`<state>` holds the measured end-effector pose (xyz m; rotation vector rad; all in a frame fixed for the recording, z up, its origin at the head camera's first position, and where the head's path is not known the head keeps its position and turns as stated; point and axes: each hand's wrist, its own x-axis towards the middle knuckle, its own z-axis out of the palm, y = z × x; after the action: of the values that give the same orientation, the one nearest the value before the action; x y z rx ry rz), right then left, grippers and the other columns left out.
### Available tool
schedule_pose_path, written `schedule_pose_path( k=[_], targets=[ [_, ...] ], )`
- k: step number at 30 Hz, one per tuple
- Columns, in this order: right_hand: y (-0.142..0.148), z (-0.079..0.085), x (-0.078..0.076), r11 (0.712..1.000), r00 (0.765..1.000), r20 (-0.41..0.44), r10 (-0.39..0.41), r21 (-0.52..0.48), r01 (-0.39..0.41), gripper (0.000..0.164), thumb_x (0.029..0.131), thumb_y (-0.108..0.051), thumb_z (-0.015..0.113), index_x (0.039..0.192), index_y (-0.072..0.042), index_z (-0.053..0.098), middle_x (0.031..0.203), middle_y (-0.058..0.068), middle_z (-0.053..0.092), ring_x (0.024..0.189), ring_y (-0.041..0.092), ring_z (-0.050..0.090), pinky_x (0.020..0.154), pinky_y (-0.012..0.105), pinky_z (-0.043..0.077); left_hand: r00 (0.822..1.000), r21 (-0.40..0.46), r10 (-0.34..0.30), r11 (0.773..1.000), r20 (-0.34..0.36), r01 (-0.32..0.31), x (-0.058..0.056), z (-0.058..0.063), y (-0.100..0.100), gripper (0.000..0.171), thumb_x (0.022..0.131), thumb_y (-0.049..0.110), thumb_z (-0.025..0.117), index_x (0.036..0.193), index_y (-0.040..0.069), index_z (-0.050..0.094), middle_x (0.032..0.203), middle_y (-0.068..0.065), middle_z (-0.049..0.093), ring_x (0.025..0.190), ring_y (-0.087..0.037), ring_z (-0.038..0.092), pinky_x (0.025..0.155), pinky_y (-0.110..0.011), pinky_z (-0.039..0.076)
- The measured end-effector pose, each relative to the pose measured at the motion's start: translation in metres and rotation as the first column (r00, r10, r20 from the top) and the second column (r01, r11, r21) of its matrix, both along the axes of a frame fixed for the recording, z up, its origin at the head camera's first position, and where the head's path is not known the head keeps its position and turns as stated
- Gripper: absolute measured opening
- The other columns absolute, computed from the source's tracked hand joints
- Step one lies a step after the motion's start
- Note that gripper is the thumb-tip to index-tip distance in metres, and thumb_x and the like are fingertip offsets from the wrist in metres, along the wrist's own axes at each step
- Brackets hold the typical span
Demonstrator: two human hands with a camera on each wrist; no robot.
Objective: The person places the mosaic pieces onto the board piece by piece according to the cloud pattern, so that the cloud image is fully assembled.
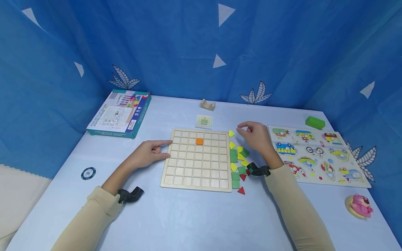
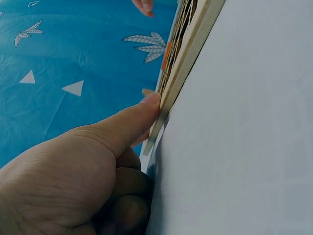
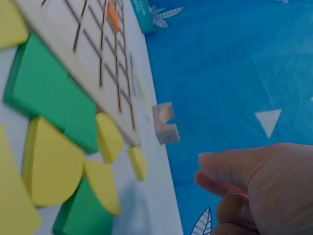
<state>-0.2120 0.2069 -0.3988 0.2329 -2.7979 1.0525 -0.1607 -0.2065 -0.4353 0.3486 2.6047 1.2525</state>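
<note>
A wooden grid board point(image 1: 196, 190) lies on the table with a single orange square point(image 1: 199, 141) in one of its upper cells. My left hand point(image 1: 150, 153) rests its index fingertip and thumb tip, spread apart, on the board's left edge. In the left wrist view the thumb point(image 2: 129, 120) touches the rim. My right hand point(image 1: 255, 137) hovers past the upper right corner, thumb and index near each other with nothing between them. Below and left of it lie yellow pieces point(image 1: 233, 167), green blocks point(image 1: 233, 155) and red triangles point(image 1: 241, 190) along the board's right side.
A patterned card point(image 1: 204, 121) and a notched wooden block point(image 1: 208, 105) are behind the board. A game box point(image 1: 119, 113) stands back left, above a round chip point(image 1: 88, 173). To the right are a vehicle puzzle point(image 1: 317, 153), a green block point(image 1: 315, 122) and a pink figure point(image 1: 360, 205).
</note>
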Motion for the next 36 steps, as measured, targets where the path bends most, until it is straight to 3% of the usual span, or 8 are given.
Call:
schedule_pose_path(
  k=[6,11,27,36],
  targets=[
    [0.003,-0.014,-0.005,0.999,0.993,0.114,-0.013,0.036,0.009,0.025,0.096,-0.032,0.072,0.11,-0.012,0.077,0.061,0.005,0.044,0.055,0.025,0.042,0.049,0.032,0.03,1.0,-0.006,0.007,1.0,0.004,-0.007,0.0,0.0,0.001,0.055,0.091,0.034,0.08,0.142,0.021,0.063,0.059,0.002,0.041,0.053,-0.015,0.036,0.055,-0.03,0.032],
    [-0.002,-0.02,-0.003,0.998,0.988,0.153,-0.003,0.058,-0.006,0.028,0.095,-0.032,0.073,0.114,-0.011,0.076,0.065,0.006,0.046,0.06,0.025,0.046,0.053,0.034,0.034,1.0,-0.008,0.003,1.0,0.001,-0.003,0.001,0.0,0.001,0.055,0.091,0.033,0.079,0.142,0.02,0.063,0.059,0.003,0.041,0.053,-0.014,0.036,0.055,-0.029,0.032],
    [-0.009,-0.024,-0.004,0.994,0.993,0.116,0.015,0.109,-0.027,0.031,0.094,-0.03,0.074,0.117,-0.01,0.073,0.065,0.005,0.049,0.055,0.022,0.045,0.051,0.033,0.034,1.0,-0.017,-0.001,1.0,-0.005,0.001,0.001,0.003,0.0,0.055,0.091,0.032,0.079,0.142,0.019,0.063,0.06,0.003,0.04,0.054,-0.015,0.035,0.056,-0.03,0.031],
    [0.002,-0.021,-0.006,0.989,0.986,0.166,0.034,0.134,-0.056,0.035,0.095,-0.015,0.062,0.13,-0.013,0.069,0.059,0.004,0.044,0.05,0.022,0.043,0.048,0.032,0.033,1.0,-0.02,-0.005,1.0,-0.008,0.005,0.001,0.001,0.0,0.054,0.091,0.034,0.079,0.142,0.021,0.063,0.06,0.003,0.04,0.055,-0.015,0.036,0.057,-0.03,0.031]
  ],
)
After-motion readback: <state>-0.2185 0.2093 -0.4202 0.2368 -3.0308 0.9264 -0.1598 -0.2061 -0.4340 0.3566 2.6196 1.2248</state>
